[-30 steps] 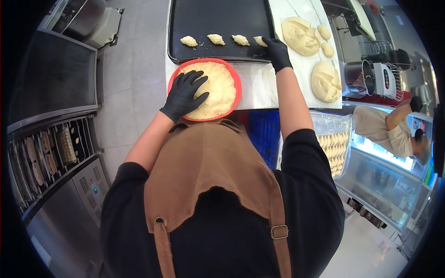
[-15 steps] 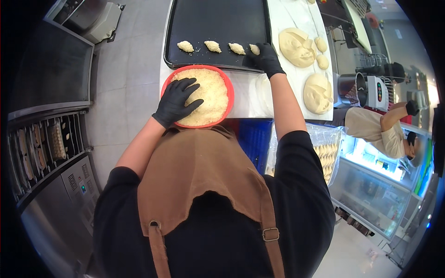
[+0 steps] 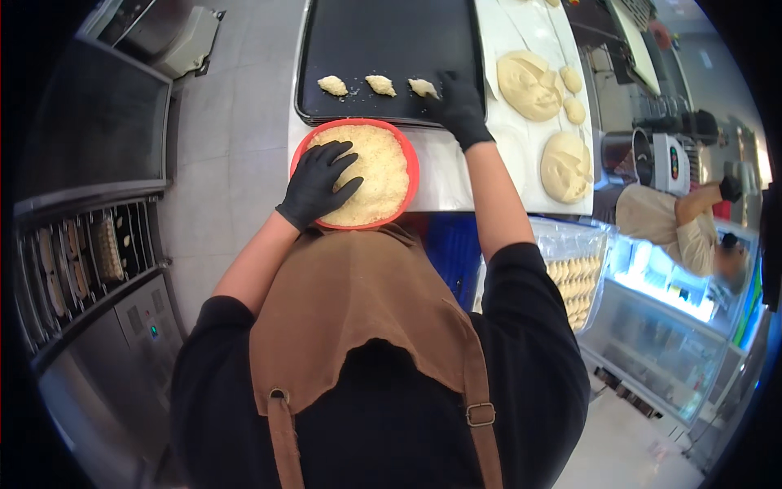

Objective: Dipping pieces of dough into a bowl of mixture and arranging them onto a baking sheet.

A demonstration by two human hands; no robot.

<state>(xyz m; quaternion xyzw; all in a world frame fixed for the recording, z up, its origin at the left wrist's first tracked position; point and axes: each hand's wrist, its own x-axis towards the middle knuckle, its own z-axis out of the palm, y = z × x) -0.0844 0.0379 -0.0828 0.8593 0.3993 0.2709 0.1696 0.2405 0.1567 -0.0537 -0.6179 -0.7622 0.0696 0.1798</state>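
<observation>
My left hand [image 3: 324, 178], in a black glove, rests with fingers apart on pale crumbs [image 3: 376, 179] inside a red bowl [image 3: 411, 171]. My right hand [image 3: 458, 106], also gloved and blurred by motion, is over the right side of a black baking tray [image 3: 383, 37]; its fingertips are indistinct and hide what lies under them. Three crumb-coated dough pieces [image 3: 380, 85] show in a row on the tray, the rightmost [image 3: 423, 86] beside that hand.
Large dough lumps [image 3: 529, 85] and small dough balls [image 3: 571, 77] lie on the white worktop [image 3: 436, 183]. Below it stands a crate of shaped pieces [image 3: 570, 293]. A co-worker [image 3: 668, 224] is at the right, near a mixer [image 3: 664, 159]; trays fill a rack [image 3: 81, 261] at left.
My right hand has shifted leftward along the tray, and the fourth dough piece at its fingertips is now hidden. My left hand stays in the bowl. The co-worker's arm has moved.
</observation>
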